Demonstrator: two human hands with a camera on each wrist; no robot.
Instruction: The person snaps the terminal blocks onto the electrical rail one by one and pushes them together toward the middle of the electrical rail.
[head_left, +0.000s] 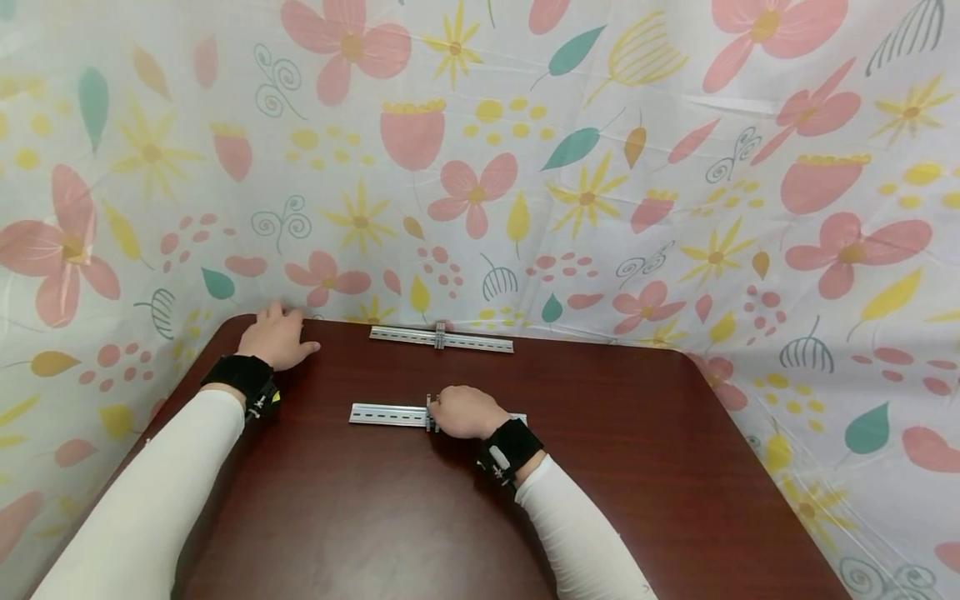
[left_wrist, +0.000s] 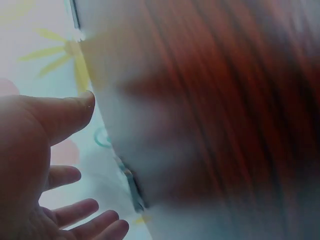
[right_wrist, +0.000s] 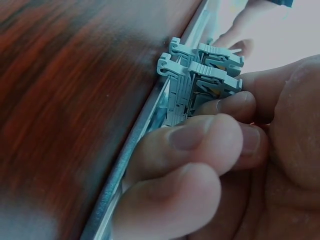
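My right hand (head_left: 468, 412) is over the nearer slotted metal rail (head_left: 386, 414), hiding part of its right half. Two grey terminal blocks (right_wrist: 202, 75) sit side by side across that rail in the right wrist view. The right fingers are curled, with fingertips (right_wrist: 235, 105) against the side of the closer block, which they pinch. Part of the block's lower end is hidden behind them. My left hand (head_left: 274, 337) lies at the table's far left corner, fingers spread and thumb out to the side, holding nothing.
A second slotted rail (head_left: 480, 342) lies along the far edge of the dark red-brown table (head_left: 600, 467), with several narrow terminal blocks (head_left: 440, 334) clipped near its middle. A flower-patterned curtain (head_left: 600, 167) hangs right behind the table and down its sides.
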